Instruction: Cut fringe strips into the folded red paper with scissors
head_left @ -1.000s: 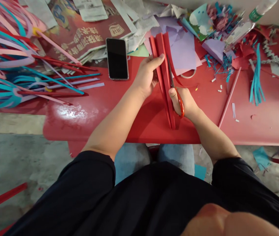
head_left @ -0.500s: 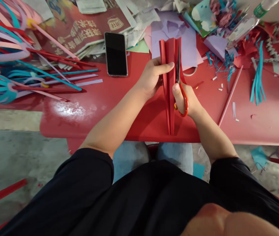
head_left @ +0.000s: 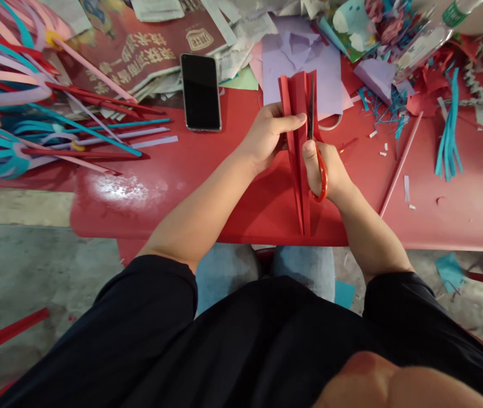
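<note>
My left hand (head_left: pixel 269 135) pinches a long folded red paper (head_left: pixel 298 170) that stands lengthwise over the red table (head_left: pixel 182 187). Its upper end fans out in front of lilac sheets (head_left: pixel 301 62). My right hand (head_left: pixel 324 173) grips red-handled scissors (head_left: pixel 316 153), thumb through the loop. The blades run up along the right side of the red paper, inside its fold.
A black phone (head_left: pixel 201 92) lies face up left of my hands. Long coloured paper strips (head_left: pixel 33 113) pile at the left. Newspapers (head_left: pixel 131 51), paper scraps, teal strips (head_left: pixel 448 136), a plastic bottle (head_left: pixel 428 34) and a thin red stick (head_left: pixel 401 164) crowd the far and right parts.
The red paper has swung upright from a leftward tilt and shifted a little right. The scissors have moved up along it with my right hand; the blades now lie closer together.
</note>
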{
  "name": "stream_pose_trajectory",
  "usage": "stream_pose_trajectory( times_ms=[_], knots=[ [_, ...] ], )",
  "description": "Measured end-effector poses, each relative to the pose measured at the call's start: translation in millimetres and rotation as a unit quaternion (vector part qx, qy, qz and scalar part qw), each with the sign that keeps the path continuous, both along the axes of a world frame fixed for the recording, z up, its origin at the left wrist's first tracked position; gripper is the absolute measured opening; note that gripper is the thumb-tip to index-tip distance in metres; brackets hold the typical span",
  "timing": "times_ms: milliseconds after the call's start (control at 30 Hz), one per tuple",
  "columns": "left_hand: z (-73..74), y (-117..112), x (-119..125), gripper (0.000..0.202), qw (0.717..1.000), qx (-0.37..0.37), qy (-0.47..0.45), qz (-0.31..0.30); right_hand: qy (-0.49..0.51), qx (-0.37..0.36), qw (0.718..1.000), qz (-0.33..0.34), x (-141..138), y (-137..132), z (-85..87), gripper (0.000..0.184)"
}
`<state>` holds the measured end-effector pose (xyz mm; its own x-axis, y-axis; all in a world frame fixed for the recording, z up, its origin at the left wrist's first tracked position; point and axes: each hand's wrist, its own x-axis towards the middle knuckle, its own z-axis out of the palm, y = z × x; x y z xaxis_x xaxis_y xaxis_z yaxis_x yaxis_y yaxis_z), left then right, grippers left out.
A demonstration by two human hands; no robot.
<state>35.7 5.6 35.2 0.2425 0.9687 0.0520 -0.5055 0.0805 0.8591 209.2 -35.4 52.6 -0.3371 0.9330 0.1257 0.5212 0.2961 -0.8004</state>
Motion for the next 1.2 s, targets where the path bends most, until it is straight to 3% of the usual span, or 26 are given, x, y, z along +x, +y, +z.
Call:
stream_pose_trajectory(
  times_ms=[433,867,1033,1200],
  knots=[
    [6.4,2.1,-3.6,0.014,0.999,-0.021,0.033,0.014,-0.002,-0.005,1.000,-0.016,-1.1,2.1,-4.2,0.075],
    [-6.4,5.7,-4.9,0.016,0.999,-0.017,0.048,0.017,-0.014,0.011,0.999,-0.038,-2.8,1.9,-2.2,0.078],
    [-6.2,5.0,-8.3,0.019,0.999,0.006,0.047,-0.015,0.007,0.017,1.000,-0.007,-2.2,1.1,-1.2,0.078],
    [0.5,-0.4,-6.5,0.019,0.997,-0.021,0.064,-0.027,0.015,0.038,0.999,0.025,-0.2,-1.2,3.5,0.079]
  ],
)
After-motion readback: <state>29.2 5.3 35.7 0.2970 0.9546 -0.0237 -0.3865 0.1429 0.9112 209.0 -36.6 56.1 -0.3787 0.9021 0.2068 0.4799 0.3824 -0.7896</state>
